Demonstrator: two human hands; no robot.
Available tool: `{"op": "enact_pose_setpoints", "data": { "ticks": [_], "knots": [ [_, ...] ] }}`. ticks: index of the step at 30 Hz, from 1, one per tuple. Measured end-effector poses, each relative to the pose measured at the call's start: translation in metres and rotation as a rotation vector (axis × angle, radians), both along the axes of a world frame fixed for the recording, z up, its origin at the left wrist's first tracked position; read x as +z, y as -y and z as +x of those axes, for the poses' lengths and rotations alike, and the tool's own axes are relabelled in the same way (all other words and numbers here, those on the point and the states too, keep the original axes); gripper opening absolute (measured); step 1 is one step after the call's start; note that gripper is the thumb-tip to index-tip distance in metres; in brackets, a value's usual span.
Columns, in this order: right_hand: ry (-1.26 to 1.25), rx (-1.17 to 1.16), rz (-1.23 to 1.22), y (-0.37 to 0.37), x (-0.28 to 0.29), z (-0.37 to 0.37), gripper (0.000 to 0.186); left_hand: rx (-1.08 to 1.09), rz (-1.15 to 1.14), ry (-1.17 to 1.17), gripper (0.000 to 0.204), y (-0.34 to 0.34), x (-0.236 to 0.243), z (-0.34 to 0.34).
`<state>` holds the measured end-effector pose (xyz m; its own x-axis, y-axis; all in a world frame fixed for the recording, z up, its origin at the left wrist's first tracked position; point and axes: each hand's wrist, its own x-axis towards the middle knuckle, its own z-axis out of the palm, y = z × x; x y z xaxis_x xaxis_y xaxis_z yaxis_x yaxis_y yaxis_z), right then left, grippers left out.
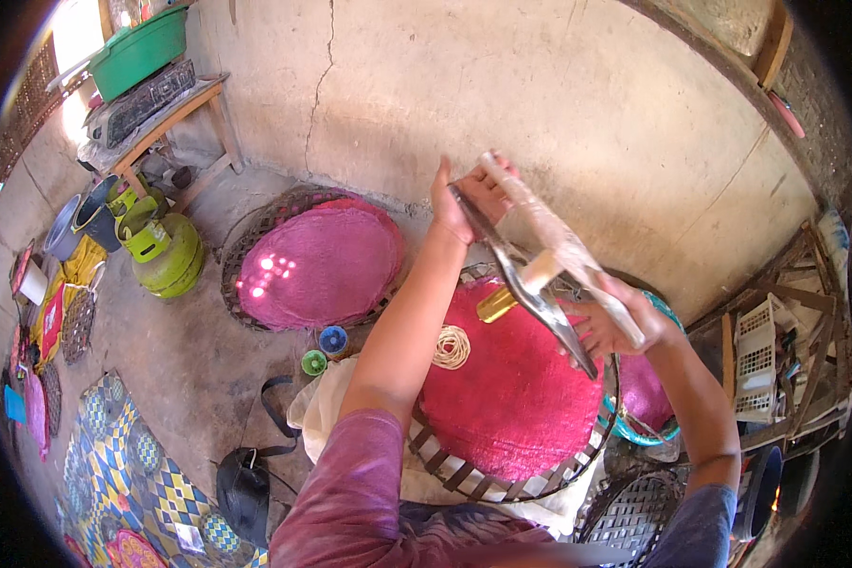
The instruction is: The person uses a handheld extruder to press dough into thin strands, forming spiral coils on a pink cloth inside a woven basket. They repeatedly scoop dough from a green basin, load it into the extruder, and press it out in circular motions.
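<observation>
Between my two hands hangs a two-bar hand press, tilted down to the right. Its pale bar (563,241) lies above a dark bar (525,284), with a pale plunger (541,271) between them and a brass-coloured tube (497,305) below. My left hand (478,201) supports the upper ends, palm up with the fingers partly extended. My right hand (625,317) holds the lower ends. Below, a coil of pale dough-like strands (451,347) lies on a bright pink-red cloth-like surface (511,407) over a round woven basket (516,490).
A second pink-topped basket (322,260) stands by the wall. Green gas cylinders (168,256) are on the left, near a wooden bench (175,118) with a green basin (137,52). A black bag (244,497) lies by the patterned mat (128,450). At right is a white plastic crate (755,360).
</observation>
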<state>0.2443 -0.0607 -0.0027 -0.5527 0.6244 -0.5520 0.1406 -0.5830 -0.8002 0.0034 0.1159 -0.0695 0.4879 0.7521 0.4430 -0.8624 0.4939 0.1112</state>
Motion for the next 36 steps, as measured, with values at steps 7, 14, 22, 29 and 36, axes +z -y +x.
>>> {"op": "enact_pose_setpoints", "data": {
  "ticks": [7,14,22,29,36],
  "knots": [
    [0.464,-0.024,0.024,-0.044,-0.004,-0.012,0.092,0.215,-0.209,0.068,0.063,-0.031,-0.067,-0.006],
    [0.351,0.066,0.21,-0.022,0.033,-0.035,0.076,0.27,0.044,0.093,0.062,-0.014,-0.027,-0.038],
    [0.524,0.058,0.372,-0.022,0.042,-0.035,0.068,0.236,0.021,0.127,0.061,-0.01,-0.001,-0.024],
    [0.337,0.038,0.259,-0.003,0.024,-0.023,0.062,0.269,-0.12,-0.032,0.063,0.003,-0.025,-0.021],
    [0.434,-0.065,0.356,-0.006,-0.007,0.004,0.068,0.198,-0.121,-0.258,0.055,-0.011,-0.036,0.006]
  ]
}}
